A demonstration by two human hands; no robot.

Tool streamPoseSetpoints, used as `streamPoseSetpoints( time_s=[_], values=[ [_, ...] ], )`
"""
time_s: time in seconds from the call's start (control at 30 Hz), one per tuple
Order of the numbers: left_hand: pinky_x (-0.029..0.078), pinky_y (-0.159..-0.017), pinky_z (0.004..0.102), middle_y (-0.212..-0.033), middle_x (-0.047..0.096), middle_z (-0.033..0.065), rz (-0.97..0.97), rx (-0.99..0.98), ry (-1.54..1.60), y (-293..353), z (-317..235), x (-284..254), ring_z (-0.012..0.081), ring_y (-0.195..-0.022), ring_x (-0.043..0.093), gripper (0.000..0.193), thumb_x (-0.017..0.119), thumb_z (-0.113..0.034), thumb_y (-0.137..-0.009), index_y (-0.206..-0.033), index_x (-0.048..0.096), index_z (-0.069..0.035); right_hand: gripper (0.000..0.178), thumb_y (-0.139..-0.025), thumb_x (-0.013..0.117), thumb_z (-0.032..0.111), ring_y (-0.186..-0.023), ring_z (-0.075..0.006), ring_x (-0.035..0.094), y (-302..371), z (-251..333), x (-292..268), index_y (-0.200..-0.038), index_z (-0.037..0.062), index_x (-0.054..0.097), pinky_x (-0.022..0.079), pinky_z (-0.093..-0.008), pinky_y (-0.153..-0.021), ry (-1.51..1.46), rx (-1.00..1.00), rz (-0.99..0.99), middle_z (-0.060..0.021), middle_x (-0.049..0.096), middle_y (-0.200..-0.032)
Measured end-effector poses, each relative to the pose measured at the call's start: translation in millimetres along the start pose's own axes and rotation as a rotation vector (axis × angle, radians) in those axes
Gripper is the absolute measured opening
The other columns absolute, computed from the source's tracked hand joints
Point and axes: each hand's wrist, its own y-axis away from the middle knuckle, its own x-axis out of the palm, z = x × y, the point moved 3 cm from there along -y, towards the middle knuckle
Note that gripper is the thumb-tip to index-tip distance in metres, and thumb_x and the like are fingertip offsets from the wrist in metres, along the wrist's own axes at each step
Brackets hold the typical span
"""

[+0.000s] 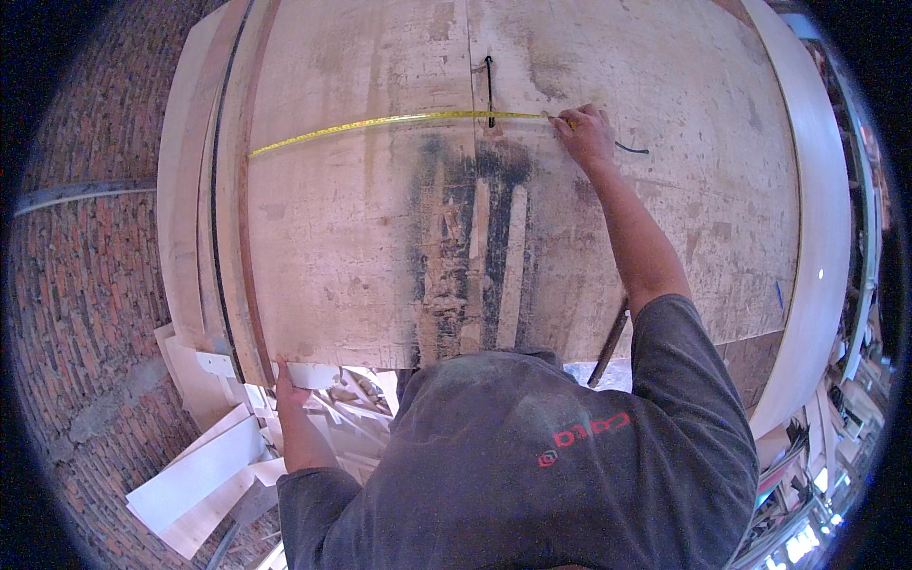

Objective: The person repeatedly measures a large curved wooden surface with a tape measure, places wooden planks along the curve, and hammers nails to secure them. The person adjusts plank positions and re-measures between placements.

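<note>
A yellow tape measure blade lies stretched across the worn plywood tabletop, from the wooden strip at the left toward the right. My right hand is closed on the right end of the tape measure; the fingers hide what else may be in them. Beneath the blade passes a short black cord, and a dark thin end pokes out right of the hand. My left hand is at the near left corner, closed on the table edge, fingers partly hidden. A white piece shows beside it.
A brick wall runs along the left. White and pale board offcuts lean at the lower left, and more scraps lie below the table. A long pale panel borders the right side. A blue pen-like stick lies near it.
</note>
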Motion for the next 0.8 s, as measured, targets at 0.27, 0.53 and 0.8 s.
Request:
streamPoseSetpoints(
  time_s=[0.27, 0.53, 0.8],
  values=[
    [0.045, -0.102, 0.0516, -0.131, 0.059, 0.0085, 0.03, 0.028, -0.042, -3.4, 1.3, -7.6, 0.0301, -0.121, 0.055, 0.066, 0.065, -0.056, -0.085, -0.13, 0.054, -0.01, 0.032, -0.088, 0.064, 0.045, -0.102, -0.0336, 0.061, 0.4, 4.3, -4.8, -0.1, 0.0174, 0.076, 0.051, -0.045, -0.086, 0.003, -0.026, 0.014, -0.0109, 0.066, -0.106],
    [0.046, -0.101, 0.0512, -0.13, 0.059, 0.0084, 0.028, 0.015, -0.035, 4.8, 0.2, 2.3, 0.0299, -0.12, 0.056, 0.067, 0.065, -0.057, -0.085, -0.132, 0.053, -0.011, 0.026, -0.084, 0.069, 0.043, -0.1, -0.0293, 0.06, 0.8, 1.9, -0.6, -0.097, 0.0216, 0.076, 0.05, -0.0413, -0.086, -0.012, 0.001, -0.022, -0.0051, 0.066, -0.101],
    [0.046, -0.101, 0.0515, -0.129, 0.06, 0.0082, 0.07, 0.038, 0.021, 12.2, 2.7, 10.7, 0.0297, -0.118, 0.057, 0.062, 0.063, -0.053, -0.089, -0.132, 0.052, -0.011, 0.026, -0.085, 0.069, 0.041, -0.099, -0.031, 0.061, 1.1, 3.4, -1.4, -0.097, 0.0184, 0.076, 0.05, -0.042, -0.085, 0.002, -0.006, -0.014, -0.007, 0.066, -0.1]
  ],
)
